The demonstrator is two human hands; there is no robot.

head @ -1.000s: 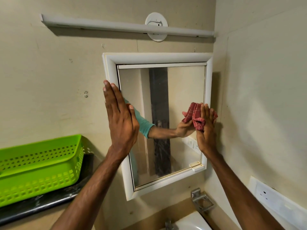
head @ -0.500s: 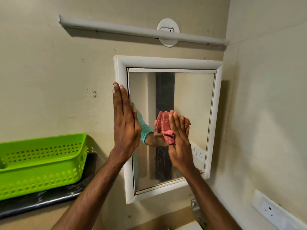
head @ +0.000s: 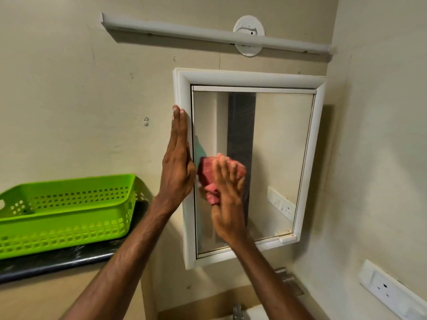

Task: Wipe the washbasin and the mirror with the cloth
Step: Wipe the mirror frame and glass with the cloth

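Fingers [head: 221, 172] of the right hand [head: 227, 199]: spread, near straight, flat on the bunched red-pink checked cloth [head: 206, 172], pressing it to the glass. They're not clenched round it, tho blur hides whether the thumb nips the loose tail. The cloth sits on the lower-left part of the white-framed rectangular wall mirror [head: 277, 146], just beside the left hand [head: 178, 167]. That hand's fingers [head: 179, 125] lie straight & together, flat on the frame's left side, gripping nothing, prob. steadying it.

Doing it well, imo:
- Keep the whole palm behind the cloth for even pressure.
- Overlap passes, row by row.
- Run right into the corners & along the btm rail, where grime likely collects.
- Upper half & right strip likely want passes too; can't judge streaks from here.
- Refold the cloth when a face gets dirty.
- Go light: the frame may be a cabinet door, so the bracing hand matters.

The white ceramic washbasin [head: 256, 312] only peeks in at the btm edge w/ a metal tap [head: 236, 310]; wiped or not, can't tell. The lime-green perforated plastic basket [head: 69, 204] on the dark counter [head: 46, 262] sits well apart at left.
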